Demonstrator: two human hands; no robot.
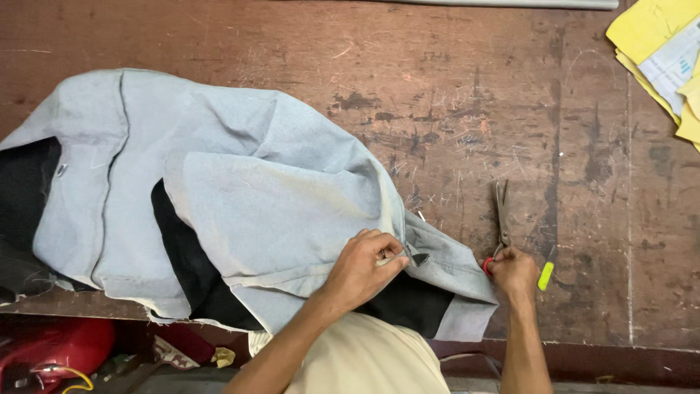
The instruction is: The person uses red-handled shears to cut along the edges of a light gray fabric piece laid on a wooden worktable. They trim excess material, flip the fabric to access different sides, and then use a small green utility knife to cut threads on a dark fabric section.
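**Scissors lifted beside a pinched fold of cloth**

At the near edge of the worn wooden table, the person's left hand is closed in a pinch on a fold of the pale grey garment, fingertips pressed together on the cloth near its hem. Just to the right, the right hand is curled shut around the red handles of the scissors, whose blades point away toward the far edge and lie on bare wood, apart from the cloth. A small yellow-green marker sits just beside that hand.

The likely risks: the pinched fold slipping loose, or the blades catching the black lining beneath. The marker could be knocked off the near edge. Yellow papers lie at the far right corner.
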